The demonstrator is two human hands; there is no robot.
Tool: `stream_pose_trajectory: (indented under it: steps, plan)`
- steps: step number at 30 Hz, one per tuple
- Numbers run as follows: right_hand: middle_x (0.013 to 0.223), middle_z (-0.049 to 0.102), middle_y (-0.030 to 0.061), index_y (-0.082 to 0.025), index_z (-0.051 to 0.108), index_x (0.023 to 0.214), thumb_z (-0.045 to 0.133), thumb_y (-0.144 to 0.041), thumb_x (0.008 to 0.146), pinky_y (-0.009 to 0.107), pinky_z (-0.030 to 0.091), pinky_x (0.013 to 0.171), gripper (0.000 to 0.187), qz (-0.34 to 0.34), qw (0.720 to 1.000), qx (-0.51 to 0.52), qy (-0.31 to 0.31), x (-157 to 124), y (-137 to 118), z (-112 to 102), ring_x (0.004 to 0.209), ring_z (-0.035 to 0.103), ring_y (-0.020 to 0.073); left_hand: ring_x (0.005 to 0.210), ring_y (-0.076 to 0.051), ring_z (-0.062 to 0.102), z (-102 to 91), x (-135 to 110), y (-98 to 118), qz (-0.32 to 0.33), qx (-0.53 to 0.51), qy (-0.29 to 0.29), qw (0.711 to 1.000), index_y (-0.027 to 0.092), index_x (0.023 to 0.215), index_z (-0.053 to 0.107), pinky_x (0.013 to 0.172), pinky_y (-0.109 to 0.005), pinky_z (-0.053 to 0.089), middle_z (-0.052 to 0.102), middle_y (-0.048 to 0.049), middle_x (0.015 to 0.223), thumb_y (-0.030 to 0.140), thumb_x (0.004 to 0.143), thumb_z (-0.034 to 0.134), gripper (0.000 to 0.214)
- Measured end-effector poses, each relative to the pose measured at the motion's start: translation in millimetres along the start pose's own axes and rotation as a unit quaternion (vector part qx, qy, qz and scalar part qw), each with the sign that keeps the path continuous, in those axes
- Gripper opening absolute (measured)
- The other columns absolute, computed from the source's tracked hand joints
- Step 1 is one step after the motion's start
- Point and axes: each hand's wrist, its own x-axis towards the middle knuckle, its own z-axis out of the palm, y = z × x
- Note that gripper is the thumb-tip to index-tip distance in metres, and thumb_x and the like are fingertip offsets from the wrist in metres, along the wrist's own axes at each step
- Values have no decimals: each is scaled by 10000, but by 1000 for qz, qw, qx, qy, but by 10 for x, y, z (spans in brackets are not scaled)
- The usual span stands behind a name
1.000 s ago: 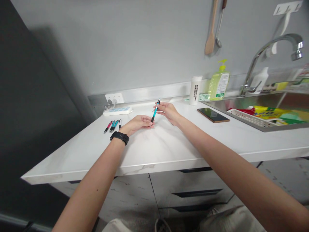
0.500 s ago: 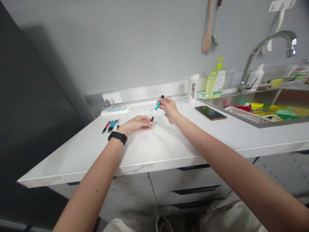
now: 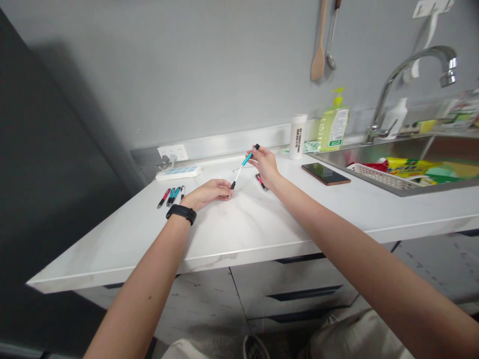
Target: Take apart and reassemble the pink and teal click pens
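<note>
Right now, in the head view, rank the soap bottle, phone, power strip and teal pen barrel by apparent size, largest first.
1. soap bottle
2. phone
3. power strip, close to the phone in size, so this pair is unsure
4. teal pen barrel, clearly smallest

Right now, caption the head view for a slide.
At a white counter, left hand pinches a black pen tip, right hand the teal barrel, the refill bared between.
</note>
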Motion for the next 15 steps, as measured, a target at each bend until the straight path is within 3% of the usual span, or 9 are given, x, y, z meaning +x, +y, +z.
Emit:
stream_pose_trajectory:
  steps: [3, 7, 12, 15]
  plan:
    - [743, 614, -12, -180, 485, 863, 514, -160, 815, 259, 513, 691, 60, 14, 1000, -18, 7, -2, 28, -2, 678, 608, 90, 647, -84, 563, -12, 7, -14, 2, -4, -3, 1000, 128, 756, 563, 710, -254, 447, 603, 2, 694, 226, 616, 743, 247]
    - [684, 573, -50, -209, 418, 940, 523, -105, 775, 268, 523, 648, 222, 50, 994, -79, 56, 0, 91, -9, 615, 591, 91, 655, -87, 569, -37, 22, -40, -2, -14, 9, 1000, 126, 759, 560, 723, -254, 456, 596, 3, 688, 228, 616, 747, 256]
    - [734, 566, -31, -220, 440, 952, 538, -128, 749, 280, 514, 661, 243, 10, 985, -160, 58, 25, 152, -36, 655, 597, 113, 729, -99, 590, -40, 15, -36, -9, -21, 6, 1000, 125, 797, 596, 789, -260, 461, 622, -16, 752, 230, 638, 736, 237]
    - [824, 573, -15, -247, 440, 1026, 550, -182, 755, 276, 499, 720, 299, -81, 980, -173, 47, 31, 190, -66, 757, 603, 122, 752, -107, 596, -35, 11, -33, -9, -20, 1, 1000, 128, 795, 598, 797, -261, 464, 633, -25, 772, 232, 636, 740, 237]
